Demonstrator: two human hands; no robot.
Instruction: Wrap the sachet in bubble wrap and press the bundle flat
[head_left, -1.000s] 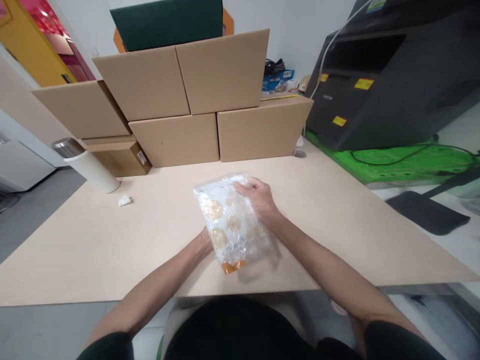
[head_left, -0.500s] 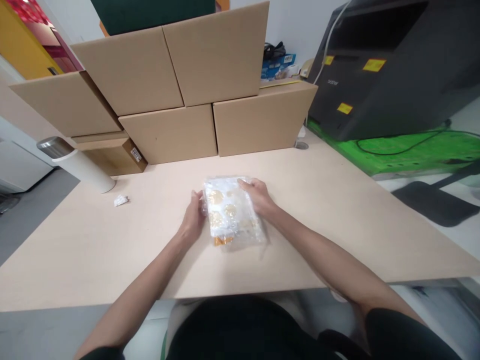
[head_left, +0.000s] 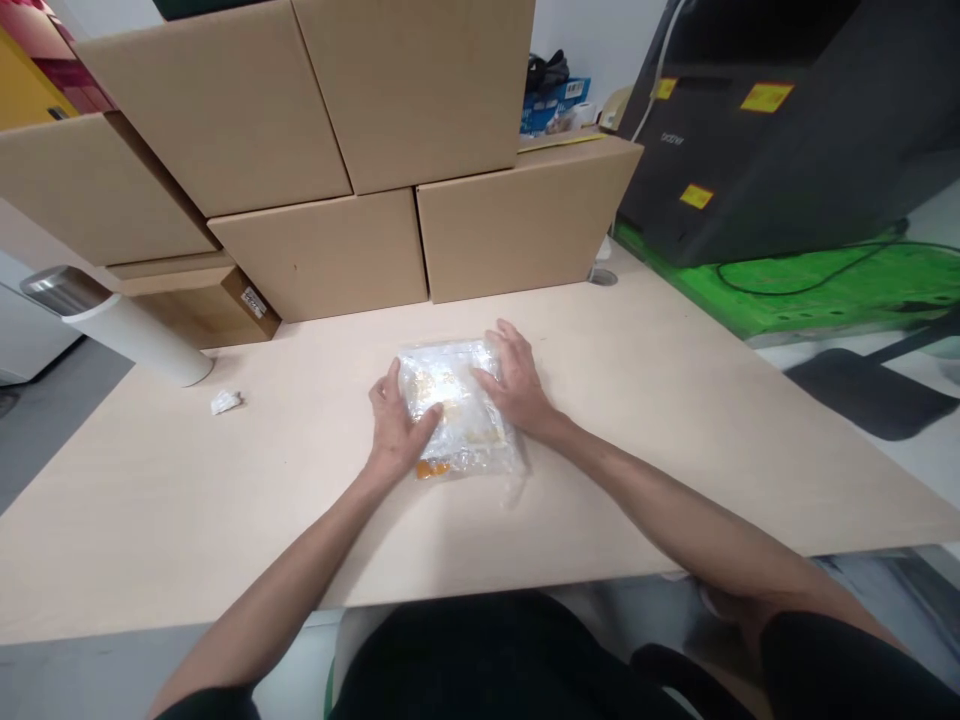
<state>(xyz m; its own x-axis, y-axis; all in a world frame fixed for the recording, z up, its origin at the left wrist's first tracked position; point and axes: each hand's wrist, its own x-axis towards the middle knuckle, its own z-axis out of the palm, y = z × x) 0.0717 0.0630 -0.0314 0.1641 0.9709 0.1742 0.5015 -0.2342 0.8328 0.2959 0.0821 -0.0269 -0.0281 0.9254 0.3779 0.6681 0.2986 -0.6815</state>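
A flat clear plastic bag [head_left: 457, 400] with a white, gold-patterned packet inside lies on the pale table, a small orange patch [head_left: 432, 469] at its near left corner. My left hand [head_left: 396, 425] rests at the bag's left edge, fingers stretched along the side and thumb on top. At the upper right edge is my right hand [head_left: 519, 385], its fingers spread and its thumb touching the top of the bag. Both hands look open, laid against the bag rather than wrapped round it. The undersides of the fingers are partly hidden.
Stacked cardboard boxes [head_left: 315, 265] line the back of the table [head_left: 300, 540]. A white bottle with a metal cap [head_left: 142, 335] and a crumpled white scrap [head_left: 226, 402] are on the left. A dark machine [head_left: 750, 150] stands on a green surface [head_left: 795, 295] at the right.
My right hand has loosened from the bag's edge, its fingers now spread. My left thumb has come over the top of the bag. The view has shifted a little.
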